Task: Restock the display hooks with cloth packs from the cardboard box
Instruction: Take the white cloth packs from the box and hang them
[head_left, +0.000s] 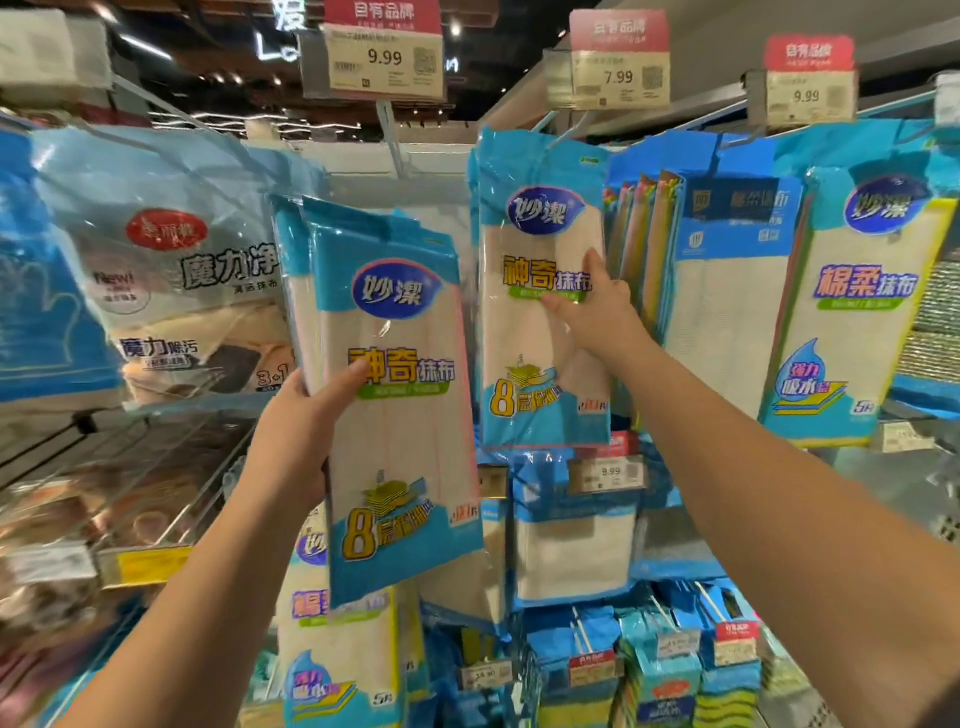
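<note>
Blue cloth packs (400, 395) in left grip (298, 431).

Three price tags (384, 57) hang overhead; sponge packs (670, 686) fill the bottom row.

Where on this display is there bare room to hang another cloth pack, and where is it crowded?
Free: the hook under the 9.99 tag, bordered by the bagged cloths and the hanging pack that the right hand touches. The left hand holds packs before it. Crowded: right hooks and lower rows.
</note>
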